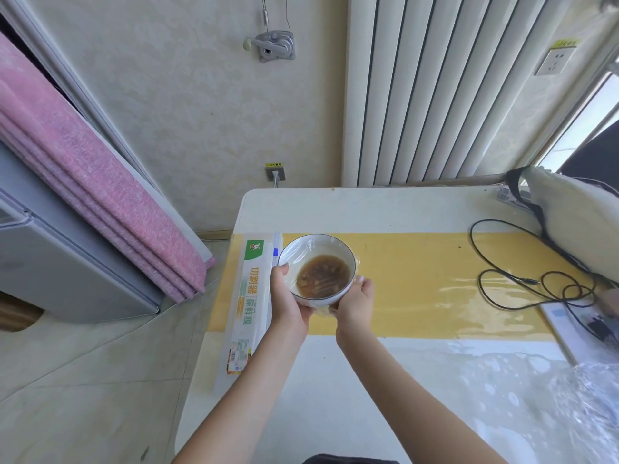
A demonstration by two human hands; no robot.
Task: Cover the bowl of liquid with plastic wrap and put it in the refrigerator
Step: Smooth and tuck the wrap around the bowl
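Observation:
A white bowl (311, 249) holds brown liquid with bits in it, and clear plastic wrap is stretched over its top. My left hand (288, 299) grips the bowl's left side, thumb on the rim. My right hand (355, 303) holds its right side, thumb near the rim, fingers under the base. The bowl is tilted a little toward me, over the yellow strip of the table (418, 380). The long plastic wrap box (251, 303) lies along the table's left edge, just left of my left hand. The grey refrigerator (67, 262) stands at the far left, its door closed.
A pink curtain (100, 195) hangs between refrigerator and table. A black cable (522, 279) loops on the table's right side, near a white bag (576, 222) and a notebook (569, 329). Crumpled plastic film (589, 396) lies at the right front. A radiator (435, 88) lines the wall behind.

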